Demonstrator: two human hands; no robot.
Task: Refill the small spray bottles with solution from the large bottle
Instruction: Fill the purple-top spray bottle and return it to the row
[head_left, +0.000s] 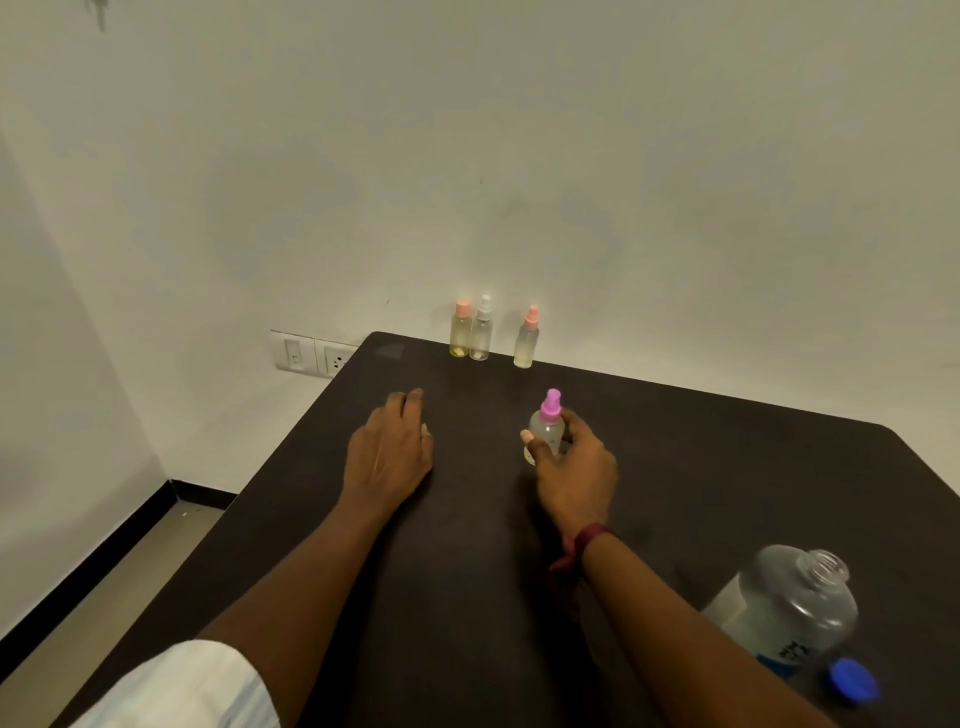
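Right grip (576, 467) is clasping one pink-topped spray bottle (548, 428); left grip (389, 452) is lying flat on desk (675, 467). Three spray bottles (481, 338) are standing upper centre; one large bottle (795, 603), one blue cap (852, 680) lower right.

Left hand (387, 452) open, palm down; right hand (574, 467) grips a spray bottle (548, 423).

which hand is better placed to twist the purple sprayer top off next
Left, probably. The right hand grips the small spray bottle, holding it roughly upright. The left hand lies open and empty on the table beside it, free to reach the purple sprayer top.
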